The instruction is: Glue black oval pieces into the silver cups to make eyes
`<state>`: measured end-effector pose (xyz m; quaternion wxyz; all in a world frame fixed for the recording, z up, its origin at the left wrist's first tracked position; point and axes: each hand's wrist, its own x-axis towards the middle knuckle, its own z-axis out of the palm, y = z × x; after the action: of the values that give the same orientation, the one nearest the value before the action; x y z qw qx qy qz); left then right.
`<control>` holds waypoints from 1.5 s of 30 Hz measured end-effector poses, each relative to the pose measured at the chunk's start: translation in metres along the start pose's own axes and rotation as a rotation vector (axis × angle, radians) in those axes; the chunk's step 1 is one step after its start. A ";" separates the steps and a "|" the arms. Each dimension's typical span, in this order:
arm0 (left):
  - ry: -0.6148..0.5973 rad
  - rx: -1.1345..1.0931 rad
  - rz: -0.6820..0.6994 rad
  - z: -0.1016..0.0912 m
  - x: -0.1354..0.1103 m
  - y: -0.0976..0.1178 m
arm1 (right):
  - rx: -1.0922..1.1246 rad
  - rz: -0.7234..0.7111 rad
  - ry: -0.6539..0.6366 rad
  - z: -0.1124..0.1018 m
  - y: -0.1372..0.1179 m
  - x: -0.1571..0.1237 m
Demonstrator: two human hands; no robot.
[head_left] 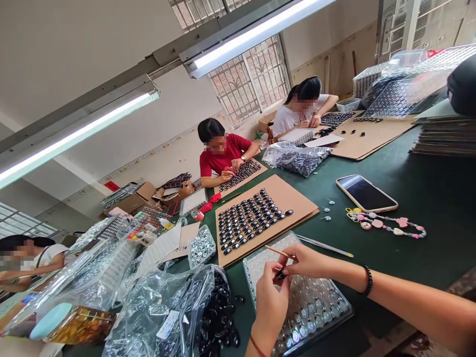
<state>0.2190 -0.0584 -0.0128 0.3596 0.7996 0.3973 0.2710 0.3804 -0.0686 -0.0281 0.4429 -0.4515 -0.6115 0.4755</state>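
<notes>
Pinching grips: left hand (270, 303) on black bead (279, 275), right hand (309, 262) on stick (279, 252), above green table (412, 183).

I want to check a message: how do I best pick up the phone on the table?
Grip the phone by its two long edges near the middle, from above. It lies flat, screen up, so only the thin sides offer a hold. The bead strap lies close beside the near edge; mind it. The right hand, nearer, holds a stick.
</notes>
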 end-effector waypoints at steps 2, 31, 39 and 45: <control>0.004 0.032 0.008 -0.001 0.000 0.001 | -0.019 -0.006 -0.007 -0.001 -0.001 0.000; 0.262 1.058 -0.003 -0.062 -0.061 -0.075 | -0.278 0.037 0.223 -0.036 0.004 0.008; 0.245 0.978 -0.053 -0.059 -0.064 -0.068 | -0.679 0.123 0.451 -0.119 0.034 0.074; 0.271 0.905 -0.075 -0.059 -0.066 -0.073 | -0.785 0.195 0.360 -0.147 0.053 0.092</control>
<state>0.1092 -0.0612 -0.0454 -0.0707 0.8186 0.5472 0.1593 0.5120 0.0552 -0.0468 0.2905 -0.7167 -0.6133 0.1605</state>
